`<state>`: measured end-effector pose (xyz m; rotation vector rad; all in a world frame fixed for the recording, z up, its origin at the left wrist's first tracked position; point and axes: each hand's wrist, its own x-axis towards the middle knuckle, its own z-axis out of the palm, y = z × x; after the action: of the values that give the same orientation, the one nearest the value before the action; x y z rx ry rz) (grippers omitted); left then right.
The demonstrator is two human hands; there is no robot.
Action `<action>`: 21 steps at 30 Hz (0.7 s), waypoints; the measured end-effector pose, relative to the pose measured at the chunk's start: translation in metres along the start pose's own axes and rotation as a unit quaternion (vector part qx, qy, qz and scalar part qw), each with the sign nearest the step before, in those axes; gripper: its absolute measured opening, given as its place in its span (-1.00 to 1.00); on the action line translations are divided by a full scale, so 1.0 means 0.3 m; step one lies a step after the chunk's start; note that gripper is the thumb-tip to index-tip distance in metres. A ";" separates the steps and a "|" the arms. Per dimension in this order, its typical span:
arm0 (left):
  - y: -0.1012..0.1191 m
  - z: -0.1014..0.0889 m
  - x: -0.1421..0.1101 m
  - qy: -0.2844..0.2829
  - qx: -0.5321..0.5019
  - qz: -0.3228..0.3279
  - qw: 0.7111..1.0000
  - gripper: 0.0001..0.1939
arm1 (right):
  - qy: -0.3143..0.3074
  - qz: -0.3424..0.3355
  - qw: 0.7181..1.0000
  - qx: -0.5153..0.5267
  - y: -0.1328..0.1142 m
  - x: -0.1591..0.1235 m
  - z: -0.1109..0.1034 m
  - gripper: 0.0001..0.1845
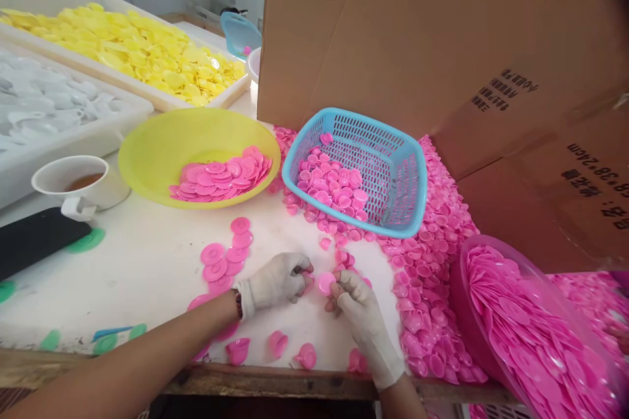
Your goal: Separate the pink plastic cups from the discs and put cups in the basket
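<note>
The left hand (275, 281) and the right hand (361, 314) are close together over the white table (147, 268), with a small gap between their fingertips. A small pink cup (326, 283) is in that gap, to the left of the right hand. The right hand is nearer to it — it pinches the cup between thumb and fingers. The cup's round part faces up at us, so I can't pick out a long way along it.

The left hand's fingers are curled around a pink bit (308, 282). It is mostly hidden — I can't tell what it is. The pink bit and the cup sit side by side, left and right, near each other.

Some loose cups (343, 258) lie just past the right hand, on the far side. A big heap of cups (425, 288) is to its right. Flat pink rounds (215, 270) lie to the left of the left hand. Farther off is a blue basket (417, 209).
</note>
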<state>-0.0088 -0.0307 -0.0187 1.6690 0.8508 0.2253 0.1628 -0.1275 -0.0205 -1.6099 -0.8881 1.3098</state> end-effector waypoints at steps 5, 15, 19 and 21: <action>0.003 0.008 -0.007 0.090 0.122 0.117 0.982 -0.88 | -0.004 0.006 1.000 0.013 0.007 0.004 -0.006 -0.74; 0.012 -0.019 -0.025 0.006 -0.044 -0.067 0.997 -0.82 | -0.058 0.029 0.998 -0.026 -0.049 0.038 0.066 -0.77; 0.017 -0.006 -0.018 -0.014 -0.139 -0.123 0.983 -0.96 | -0.090 0.085 0.992 -0.028 -0.078 0.057 0.086 -0.70; 0.015 -0.004 -0.013 -0.016 -0.163 -0.136 0.977 -0.97 | -0.109 0.120 0.987 -0.011 -0.088 0.061 0.084 -0.64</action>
<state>-0.0103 -0.0323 -0.0130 1.2334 0.9528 0.1395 0.1414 -0.0963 -0.0052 -1.6519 -0.8603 1.6758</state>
